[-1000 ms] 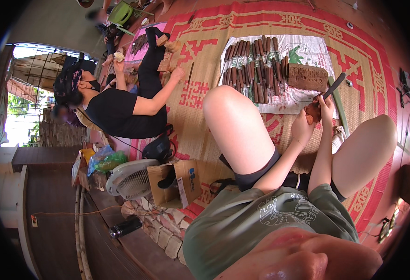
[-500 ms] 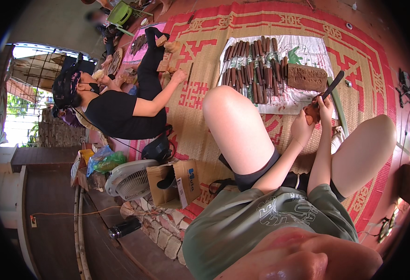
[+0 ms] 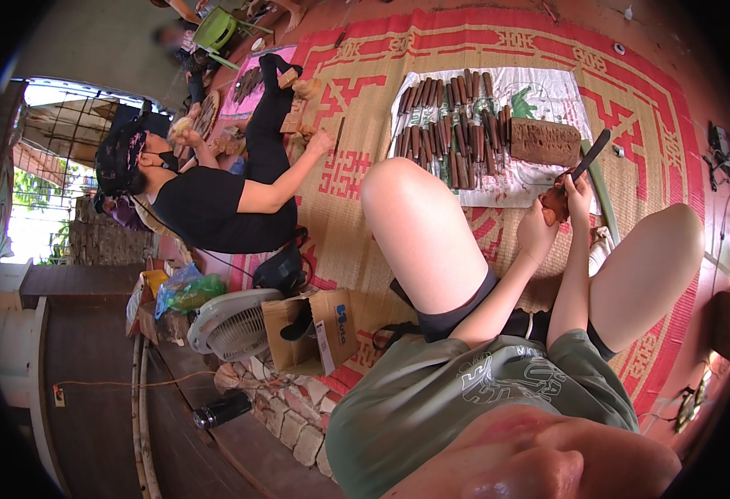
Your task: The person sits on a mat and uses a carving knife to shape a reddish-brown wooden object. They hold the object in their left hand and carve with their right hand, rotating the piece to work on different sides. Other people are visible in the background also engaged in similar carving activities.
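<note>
Between my raised knees, my left hand point(image 3: 535, 233) is closed around a small reddish-brown carved wooden piece point(image 3: 554, 202). My right hand point(image 3: 579, 200) grips a long dark carving tool point(image 3: 594, 155) whose free end points up and to the right, away from me. Where the tool meets the wood is hidden by my fingers. Just beyond my hands lies a white printed sheet point(image 3: 544, 190), with several brown wooden-handled carving tools point(image 3: 452, 133) in rows on it. A brown rectangular block point(image 3: 545, 141) with a carved-looking surface rests on the sheet, nearest my right hand.
A red and tan woven mat point(image 3: 357, 100) spreads beneath. To my left sits a co-worker point(image 3: 215, 204) in black, holding a pale piece point(image 3: 182, 126) in one hand. Nearer stand an open cardboard box point(image 3: 332, 333) and a white fan point(image 3: 232, 324). A dark bottle point(image 3: 222, 409) lies at lower left.
My hands keep almost the same place and grip; the dark tool has barely shifted. The co-worker's head and hands have moved slightly, and a person at the far left has shifted.
</note>
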Demonstrator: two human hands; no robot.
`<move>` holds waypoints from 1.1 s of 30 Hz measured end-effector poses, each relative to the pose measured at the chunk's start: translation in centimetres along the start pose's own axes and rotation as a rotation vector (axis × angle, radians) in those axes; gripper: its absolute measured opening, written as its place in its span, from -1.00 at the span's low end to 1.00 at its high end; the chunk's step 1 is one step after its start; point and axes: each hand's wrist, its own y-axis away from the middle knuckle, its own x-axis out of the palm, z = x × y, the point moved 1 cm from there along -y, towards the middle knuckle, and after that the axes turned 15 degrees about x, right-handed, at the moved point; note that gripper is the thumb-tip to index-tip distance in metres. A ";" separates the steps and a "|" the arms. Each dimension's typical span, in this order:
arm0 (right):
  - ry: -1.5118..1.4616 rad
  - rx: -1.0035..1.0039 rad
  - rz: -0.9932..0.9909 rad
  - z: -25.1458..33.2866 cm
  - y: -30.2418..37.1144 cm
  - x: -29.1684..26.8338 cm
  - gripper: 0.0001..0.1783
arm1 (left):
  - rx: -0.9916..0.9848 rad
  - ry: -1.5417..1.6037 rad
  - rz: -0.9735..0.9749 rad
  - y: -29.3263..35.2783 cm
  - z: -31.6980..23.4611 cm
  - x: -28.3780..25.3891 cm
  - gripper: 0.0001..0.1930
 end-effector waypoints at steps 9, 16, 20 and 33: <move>-0.082 -0.088 -0.124 0.1 0.4 0.7 -0.76 | 0.025 0.056 -0.014 -0.1 -0.6 -0.6 -0.65; 0.163 -0.062 -0.083 0.9 0.6 0.3 -0.72 | 0.022 0.056 0.073 -0.2 -0.7 -1.0 -0.65; 0.125 -0.074 -0.192 0.3 0.3 0.7 -0.70 | 0.054 0.009 0.056 -0.1 -0.3 -0.7 -0.62; -0.068 0.061 -0.077 1.1 1.7 0.4 -0.73 | 0.047 0.026 0.080 0.1 -1.1 -0.9 -0.63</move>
